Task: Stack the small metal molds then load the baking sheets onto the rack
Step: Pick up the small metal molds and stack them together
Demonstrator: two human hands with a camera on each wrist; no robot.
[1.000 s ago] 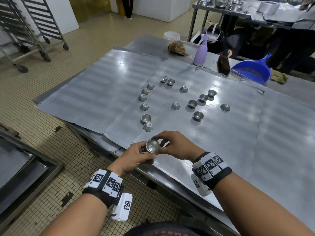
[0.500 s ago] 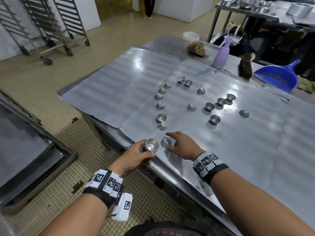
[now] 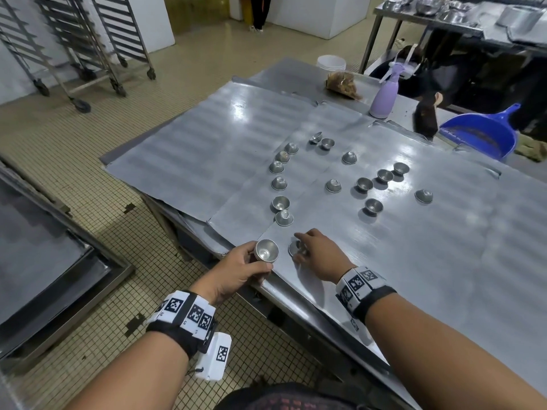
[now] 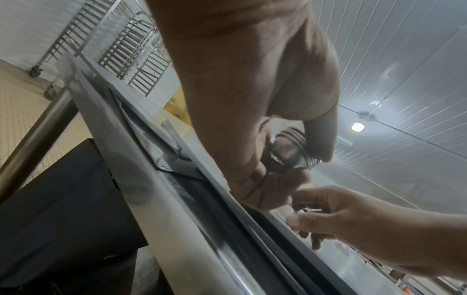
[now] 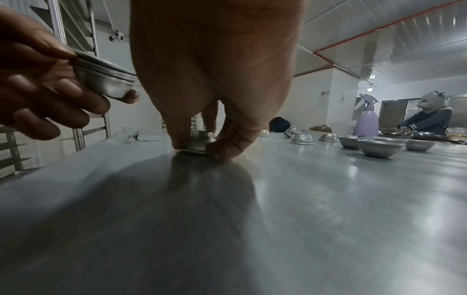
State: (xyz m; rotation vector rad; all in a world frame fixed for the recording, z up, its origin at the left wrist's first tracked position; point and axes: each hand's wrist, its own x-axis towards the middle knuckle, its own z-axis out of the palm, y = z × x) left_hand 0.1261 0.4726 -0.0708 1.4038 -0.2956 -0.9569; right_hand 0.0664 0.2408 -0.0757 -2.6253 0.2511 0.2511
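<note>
My left hand (image 3: 236, 269) grips a small nested stack of metal molds (image 3: 267, 250) at the near-left edge of the baking sheets (image 3: 414, 261); the stacked rims show in the left wrist view (image 4: 294, 148) and the right wrist view (image 5: 104, 78). Just to the right, my right hand (image 3: 318, 253) pinches an upside-down mold (image 5: 198, 142) that lies flat on the sheet, thumb and fingers curled round its rim. Several loose molds (image 3: 367, 184) are scattered farther back on the sheets, some upright, some inverted. Wheeled racks (image 3: 97, 39) stand at the far left.
A lilac spray bottle (image 3: 384, 97), a brush (image 3: 426, 116) and a blue dustpan (image 3: 485, 134) sit at the table's far right. A dark tray trolley (image 3: 44, 261) is on the floor to my left. Another steel table (image 3: 473, 16) with bowls stands behind.
My right hand left the stack held in the left hand, came down onto the sheet and closed on an inverted mold. The left hand lowered the stack to the table edge.
</note>
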